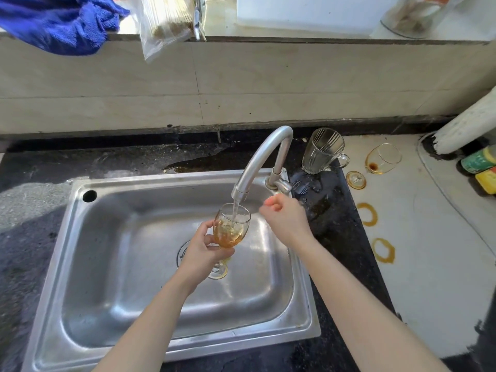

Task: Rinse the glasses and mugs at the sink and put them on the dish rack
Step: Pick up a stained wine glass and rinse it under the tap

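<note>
Now | left hand (203, 249) grips wine glass (233, 228) under tap (257, 162) | right hand (285, 216) curled, empty

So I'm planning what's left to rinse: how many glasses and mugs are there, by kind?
Wine glasses: 2, the held glass in the left hand and the tipped glass on the counter.
Mugs: 1, the clear mug.
Total: 3.

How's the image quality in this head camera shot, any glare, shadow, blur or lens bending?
Head view: the wide-angle lens bows the sink rim and the wall lines; sunlight washes out the pale counter at right; a shadow falls across the dark counter at left; soft glare on the sink steel; the right hand is slightly blurred; the wine glass in the left hand reads clearly.
</note>
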